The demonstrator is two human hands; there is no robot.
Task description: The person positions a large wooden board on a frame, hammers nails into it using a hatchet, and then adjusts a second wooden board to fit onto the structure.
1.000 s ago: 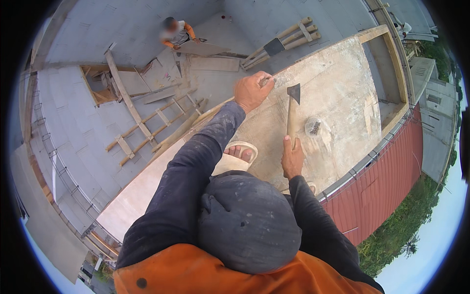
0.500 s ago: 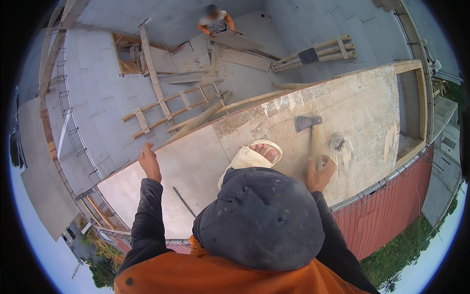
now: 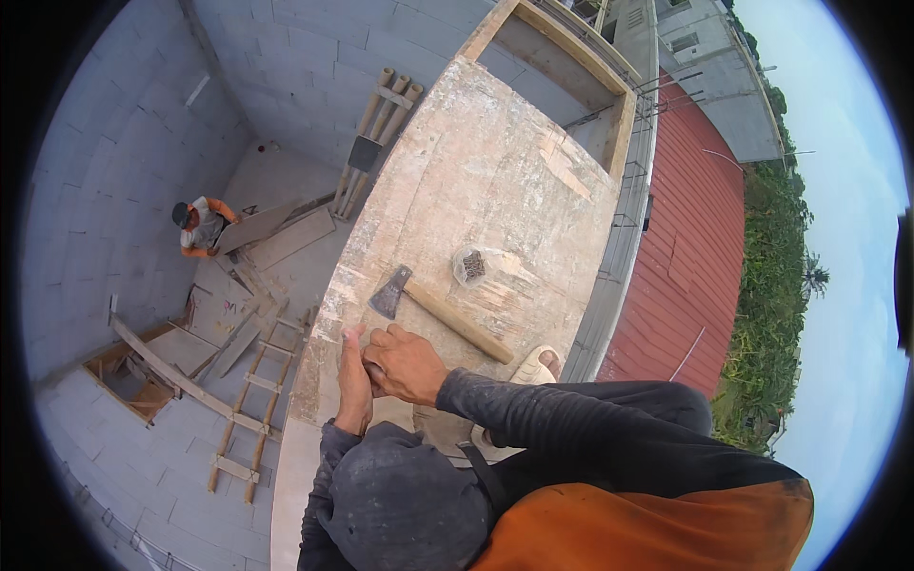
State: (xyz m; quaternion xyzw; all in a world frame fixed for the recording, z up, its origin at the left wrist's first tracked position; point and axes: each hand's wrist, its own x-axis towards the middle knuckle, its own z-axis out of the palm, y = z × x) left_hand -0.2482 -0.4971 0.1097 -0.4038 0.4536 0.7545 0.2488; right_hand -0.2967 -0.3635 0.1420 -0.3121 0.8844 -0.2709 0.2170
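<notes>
My left hand [image 3: 353, 385] and my right hand [image 3: 407, 364] are brought together above the left edge of a worn plywood panel [image 3: 505, 143]. The right hand's fingers curl inward against the left palm. The left hand is partly cupped, seen from its edge; whatever lies between the two is hidden. Just beyond them a hatchet [image 3: 447, 314] lies flat, its dark head toward the left and its wooden handle slanting toward my sandalled foot [image 3: 538, 366]. Farther up the panel sits a small clear plastic bag [image 3: 473, 266] of what look like nails.
Left of the panel's edge is a drop to a lower floor, where a co-worker [image 3: 198, 226] holds a board. A wooden ladder [image 3: 252, 409] and bundled poles [image 3: 376, 133] stand below. A wooden-framed opening [image 3: 571, 62] lies at the far end; a red metal roof [image 3: 685, 247] runs along the right.
My view has turned to the right. My hands, apart before with the right one by the hatchet handle, have come together. The hatchet stays lying on the panel.
</notes>
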